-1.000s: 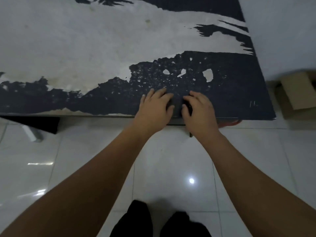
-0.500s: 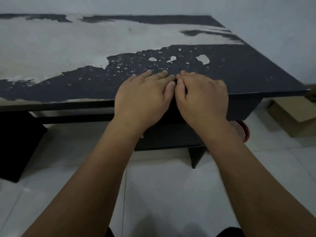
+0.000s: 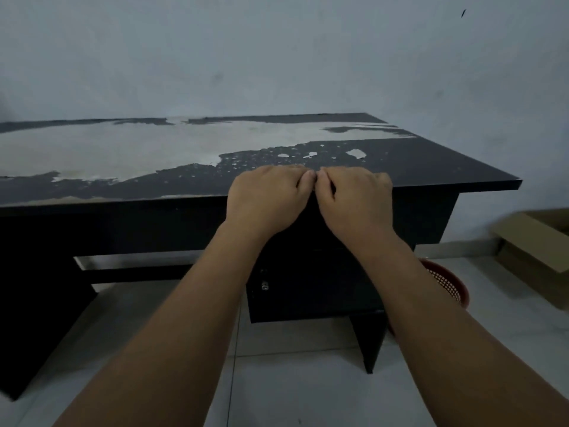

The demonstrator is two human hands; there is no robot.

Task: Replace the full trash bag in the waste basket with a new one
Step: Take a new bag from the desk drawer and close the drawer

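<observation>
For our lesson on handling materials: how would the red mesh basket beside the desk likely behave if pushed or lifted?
The red mesh basket looks like thin perforated plastic, so probably light and slightly flexible. On the smooth floor tiles it would likely slide easily, and might tip if pushed high.

Home room; worn desk (image 3: pixel 431 167); cardboard box (image 3: pixel 529 241)

black desk (image 3: pixel 431 171) — top peeled pale | cardboard box (image 3: pixel 529 238) right, on tiled floor (image 3: pixel 292 396) | grey wall (image 3: pixel 277 57)

Black desk (image 3: pixel 431 171) (top patched white), red mesh basket (image 3: pixel 449 285), brown cardboard box (image 3: pixel 529 238)
</observation>
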